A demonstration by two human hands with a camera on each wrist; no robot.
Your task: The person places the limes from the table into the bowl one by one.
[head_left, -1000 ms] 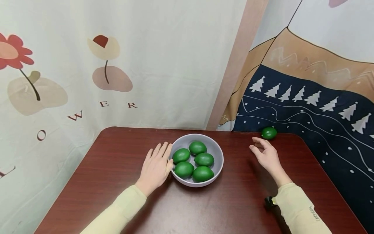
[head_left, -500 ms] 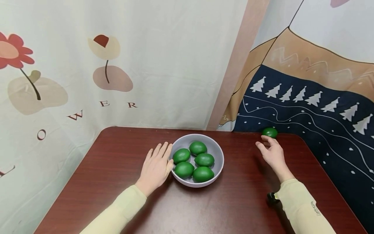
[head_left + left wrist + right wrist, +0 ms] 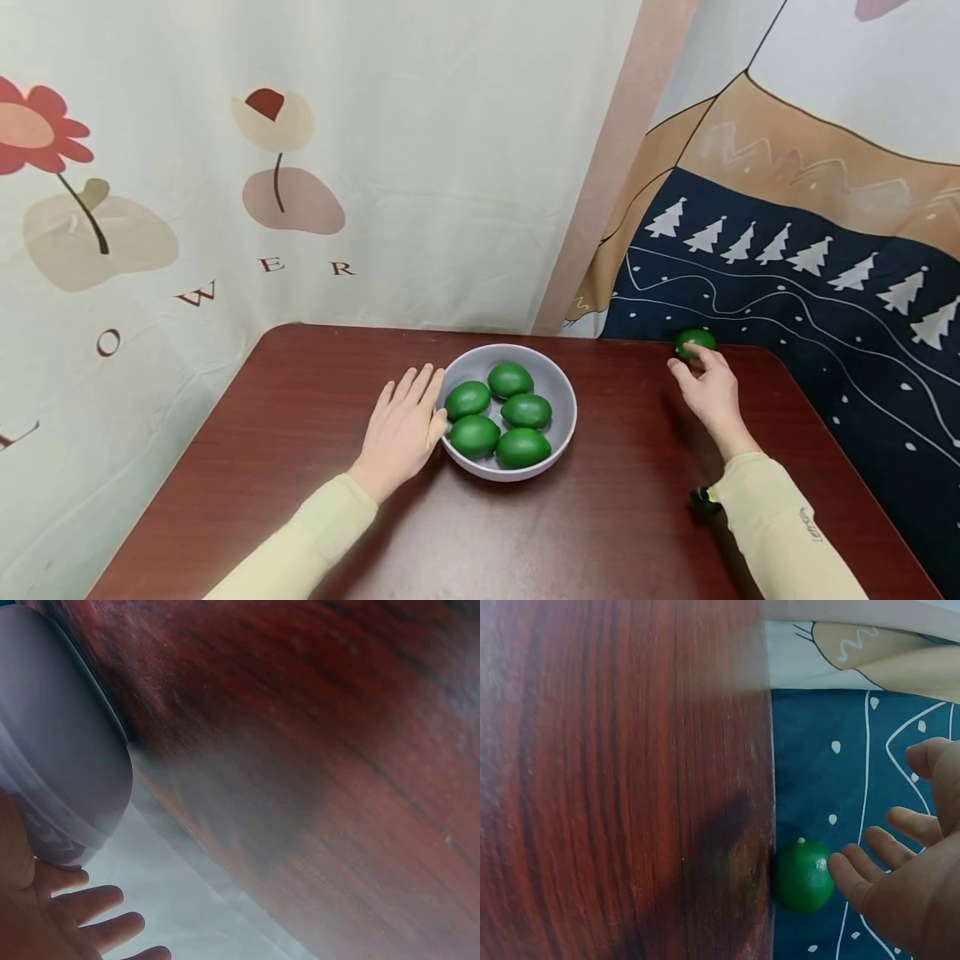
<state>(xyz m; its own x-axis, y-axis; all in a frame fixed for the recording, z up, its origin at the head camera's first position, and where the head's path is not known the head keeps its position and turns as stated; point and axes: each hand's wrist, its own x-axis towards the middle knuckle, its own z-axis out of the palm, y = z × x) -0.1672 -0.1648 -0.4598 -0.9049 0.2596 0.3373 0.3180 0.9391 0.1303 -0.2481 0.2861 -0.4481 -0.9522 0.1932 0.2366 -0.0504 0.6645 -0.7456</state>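
Observation:
A grey bowl (image 3: 562,396) stands on the table with several green limes (image 3: 523,448) lying in it. My left hand (image 3: 400,425) rests flat-fingered against the bowl's left side, its thumb at the rim. In the left wrist view the bowl's outer wall (image 3: 60,712) shows beside the spread fingers (image 3: 90,904). One more lime (image 3: 694,337) sits at the far right edge of the table. Right by it is my right hand (image 3: 708,392), thumb and fingers apart. The right wrist view has a fingertip overlapping the side of that lime (image 3: 801,877), with no grip round it.
The dark red wooden table (image 3: 600,533) ends at a back edge close behind the bowl and the lone lime. A pale printed curtain (image 3: 420,167) and a dark blue cloth with white trees (image 3: 750,283) hang behind it. A black device (image 3: 703,502) is strapped at the right wrist.
My right hand has moved right and slightly away from me, up to the lone lime. The left hand and the bowl have stayed in place.

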